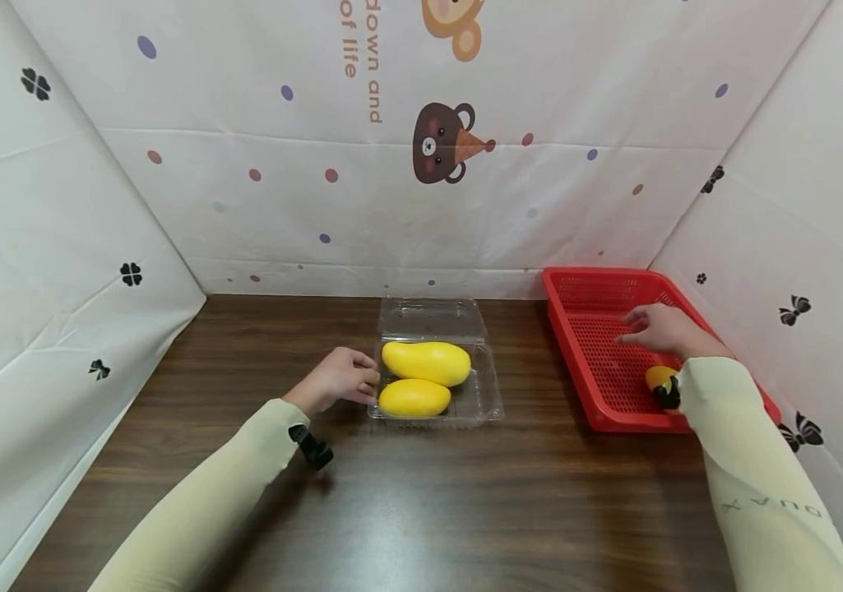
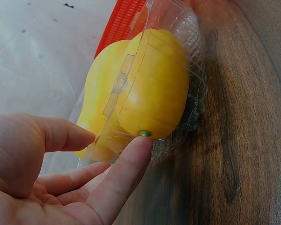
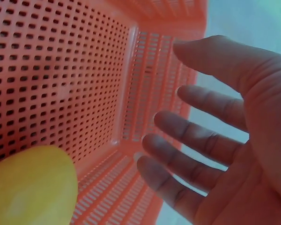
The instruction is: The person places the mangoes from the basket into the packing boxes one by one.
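Note:
Two yellow mangoes lie side by side in a clear plastic clamshell box, whose lid is folded back toward the wall. At the box's left edge, my left hand pinches the rim between thumb and fingers. The left wrist view shows its index fingertip right by the green stem nub of the nearer mango. My right hand hovers over the red basket, fingers spread and holding nothing. A yellow mango lies in the basket's near end, partly behind the right wrist in the head view.
The dark wooden table carries the box near its middle and the basket at the right. White printed cloth walls stand behind and at both sides, with the basket close against the right one.

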The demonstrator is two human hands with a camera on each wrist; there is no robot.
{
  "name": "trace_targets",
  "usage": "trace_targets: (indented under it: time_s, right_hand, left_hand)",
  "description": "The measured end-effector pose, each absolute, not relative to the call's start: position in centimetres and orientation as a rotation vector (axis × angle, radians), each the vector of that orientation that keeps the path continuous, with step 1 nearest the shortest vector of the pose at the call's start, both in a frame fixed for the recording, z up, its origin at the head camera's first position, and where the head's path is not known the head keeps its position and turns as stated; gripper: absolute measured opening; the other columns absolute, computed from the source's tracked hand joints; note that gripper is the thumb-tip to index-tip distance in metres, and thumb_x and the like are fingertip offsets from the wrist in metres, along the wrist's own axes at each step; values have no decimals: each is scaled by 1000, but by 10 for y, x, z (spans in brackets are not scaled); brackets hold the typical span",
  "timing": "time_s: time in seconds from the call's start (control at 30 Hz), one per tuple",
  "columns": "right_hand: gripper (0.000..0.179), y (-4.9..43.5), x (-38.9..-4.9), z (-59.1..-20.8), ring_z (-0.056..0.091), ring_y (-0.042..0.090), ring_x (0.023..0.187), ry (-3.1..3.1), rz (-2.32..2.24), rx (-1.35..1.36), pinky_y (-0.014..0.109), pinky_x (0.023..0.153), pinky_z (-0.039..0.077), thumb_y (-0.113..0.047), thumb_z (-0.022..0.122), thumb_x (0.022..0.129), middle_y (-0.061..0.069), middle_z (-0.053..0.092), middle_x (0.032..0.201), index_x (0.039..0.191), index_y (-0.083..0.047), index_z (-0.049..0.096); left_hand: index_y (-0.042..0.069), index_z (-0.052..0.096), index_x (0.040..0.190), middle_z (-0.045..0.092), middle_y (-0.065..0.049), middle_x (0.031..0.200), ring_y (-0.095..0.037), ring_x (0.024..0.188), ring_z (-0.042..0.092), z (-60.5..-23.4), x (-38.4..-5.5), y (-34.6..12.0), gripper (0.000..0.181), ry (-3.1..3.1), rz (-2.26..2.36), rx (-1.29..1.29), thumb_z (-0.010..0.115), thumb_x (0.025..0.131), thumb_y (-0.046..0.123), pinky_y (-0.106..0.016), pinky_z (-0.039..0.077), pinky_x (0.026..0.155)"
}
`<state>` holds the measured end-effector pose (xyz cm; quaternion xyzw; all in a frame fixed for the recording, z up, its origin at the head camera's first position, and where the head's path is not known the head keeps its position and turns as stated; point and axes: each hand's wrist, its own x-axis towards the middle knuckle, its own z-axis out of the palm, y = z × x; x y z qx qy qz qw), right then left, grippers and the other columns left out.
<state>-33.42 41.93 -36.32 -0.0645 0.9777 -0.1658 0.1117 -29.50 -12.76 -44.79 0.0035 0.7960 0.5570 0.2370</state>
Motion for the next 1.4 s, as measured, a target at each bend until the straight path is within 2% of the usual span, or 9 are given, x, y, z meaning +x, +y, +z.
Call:
trace_targets:
  time_s: [0.3,0.5,0.83,1.0,1.27,1.4]
  right_hand:
    - [75,433,-332,-367,59,43,108,2776,-493,-110,49,85,62,-41,79,88,36,59,130,137,10,54]
    - [78,445,-332,-371,61,38,102,2728,-507,-56,46,83,63,-42,81,86,34,62,125,135,12,54]
    - [92,456,-332,-373,60,39,102,2618,-543,111,44,79,62,-46,86,79,35,59,129,139,13,48]
    - [97,460,-330,-373,59,38,102,2568,-560,193,38,75,61,-45,88,76,32,60,125,141,13,46]
    - [91,462,-328,-375,56,39,102,2547,-559,213,40,77,58,-40,88,77,31,60,122,138,15,48]
    - [86,464,-326,-375,55,37,102,2511,-617,265,39,77,59,-37,89,77,26,63,118,137,12,51]
  left_hand:
    - [-10,56,136,66,-24,118,-20,82,71,-450,-296,-128,41,2179,1525,7,63,100,9,-37,66,78]
    - [-11,55,137,65,-27,121,-20,83,71,-450,-296,-128,41,2170,1529,20,61,101,9,-38,66,79]
    - [-9,56,137,68,-24,112,-20,80,72,-449,-295,-129,41,2180,1547,16,63,100,9,-41,66,81]
    - [-10,56,137,68,-25,115,-20,81,73,-450,-295,-129,42,2181,1549,26,63,100,9,-40,66,80]
    - [-9,57,136,68,-24,114,-20,80,73,-450,-295,-129,41,2183,1542,21,63,100,9,-41,66,81]
    - [-10,57,136,68,-24,114,-20,80,72,-449,-294,-128,41,2180,1542,22,63,100,9,-40,66,80]
